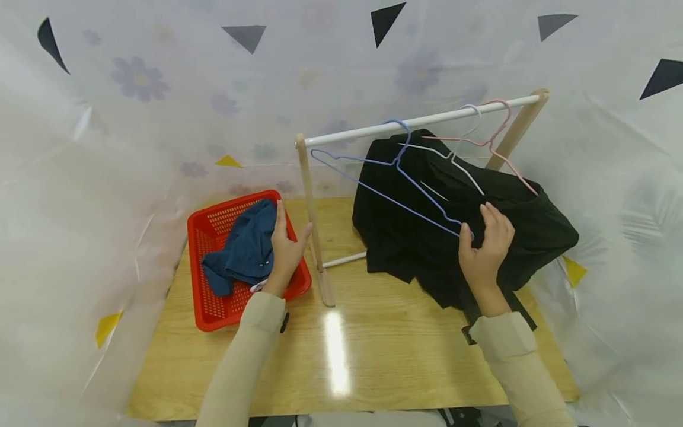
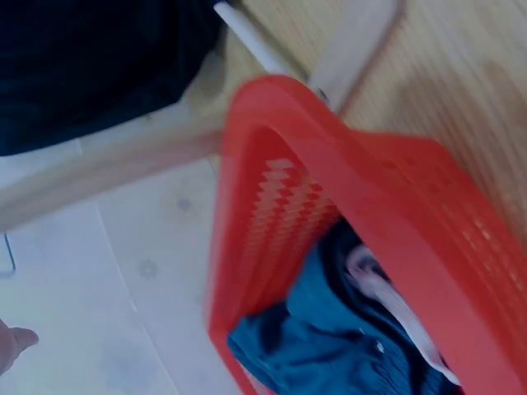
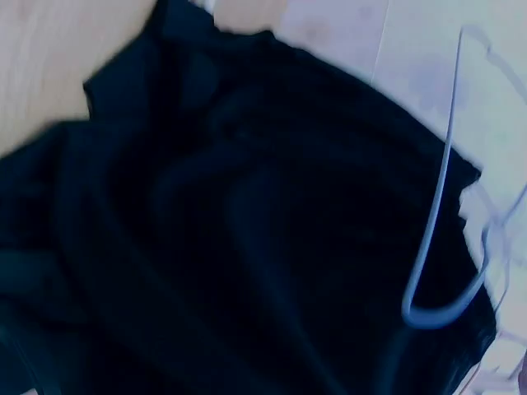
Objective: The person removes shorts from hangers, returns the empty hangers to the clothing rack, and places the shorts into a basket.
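Observation:
My left hand (image 1: 287, 252) is held over the right rim of a red plastic basket (image 1: 200, 284), fingers straight and thumb apart, holding nothing. A crumpled dark blue garment (image 1: 242, 249) lies in that basket. My right hand (image 1: 485, 249) hovers before the black garment (image 1: 405, 225), thumb and fingers spread. Beside its thumb is the right end of a bare blue hanger (image 1: 397, 166); in the right wrist view, that hanger corner (image 3: 428, 317) shows no fingers around it. The black garment hangs on the rack behind, with white (image 1: 453, 155) and pink hangers (image 1: 491, 144) at it.
A rack with a white rail (image 1: 363, 131) and wooden posts (image 1: 311, 207) stands on the wooden table (image 1: 395, 350). Its left post is close to the basket. White patterned sheeting (image 1: 213, 77) encloses the back and sides. A black strap hangs below the black garment.

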`<state>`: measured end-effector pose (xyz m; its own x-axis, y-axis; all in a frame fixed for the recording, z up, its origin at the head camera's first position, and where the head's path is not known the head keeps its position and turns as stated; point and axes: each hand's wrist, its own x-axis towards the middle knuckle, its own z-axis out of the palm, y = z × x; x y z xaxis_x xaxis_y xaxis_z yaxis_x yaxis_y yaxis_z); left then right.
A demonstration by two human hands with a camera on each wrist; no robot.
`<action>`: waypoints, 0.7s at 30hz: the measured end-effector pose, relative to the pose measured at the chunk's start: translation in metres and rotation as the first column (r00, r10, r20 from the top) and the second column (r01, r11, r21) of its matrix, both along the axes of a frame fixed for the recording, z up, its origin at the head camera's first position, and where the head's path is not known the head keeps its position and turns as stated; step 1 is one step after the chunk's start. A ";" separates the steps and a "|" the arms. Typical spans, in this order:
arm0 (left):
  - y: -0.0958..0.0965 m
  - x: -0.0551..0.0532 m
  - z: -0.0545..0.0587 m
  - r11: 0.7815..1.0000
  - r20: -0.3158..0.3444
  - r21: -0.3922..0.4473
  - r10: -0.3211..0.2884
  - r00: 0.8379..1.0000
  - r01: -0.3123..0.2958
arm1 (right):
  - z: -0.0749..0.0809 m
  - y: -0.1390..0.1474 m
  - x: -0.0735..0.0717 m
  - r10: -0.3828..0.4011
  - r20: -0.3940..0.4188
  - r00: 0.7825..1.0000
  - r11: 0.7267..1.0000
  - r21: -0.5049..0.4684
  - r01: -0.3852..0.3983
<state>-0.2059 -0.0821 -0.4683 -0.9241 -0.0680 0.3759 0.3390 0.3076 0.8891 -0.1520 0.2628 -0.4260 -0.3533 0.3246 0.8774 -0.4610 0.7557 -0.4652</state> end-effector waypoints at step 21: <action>0.044 -0.011 -0.011 0.997 -0.128 0.032 0.072 0.989 -0.068 | 0.005 0.057 -0.033 -0.055 0.560 0.827 0.998 -0.005 0.069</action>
